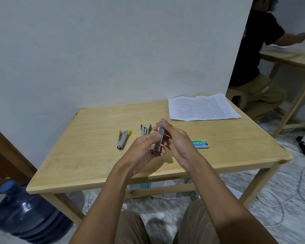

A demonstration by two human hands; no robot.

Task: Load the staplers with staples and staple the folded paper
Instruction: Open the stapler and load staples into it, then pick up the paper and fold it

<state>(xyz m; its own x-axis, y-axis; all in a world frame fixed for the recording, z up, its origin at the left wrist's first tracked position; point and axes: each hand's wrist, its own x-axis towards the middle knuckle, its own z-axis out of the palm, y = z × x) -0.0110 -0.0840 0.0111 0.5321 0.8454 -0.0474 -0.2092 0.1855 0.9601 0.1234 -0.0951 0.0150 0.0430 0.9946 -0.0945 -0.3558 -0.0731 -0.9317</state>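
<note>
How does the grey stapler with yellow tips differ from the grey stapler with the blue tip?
The grey stapler with yellow tips lies flat on the wooden table, untouched; the grey stapler with the blue tip is held above it by the left hand and right hand. The yellow one shows two splayed tips; the blue one shows only one. Both bodies are grey.

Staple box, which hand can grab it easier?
The right hand, probably: the staple box lies on the table just beside it. The left hand is farther off, gripping the lower end of the blue stapler.
</note>
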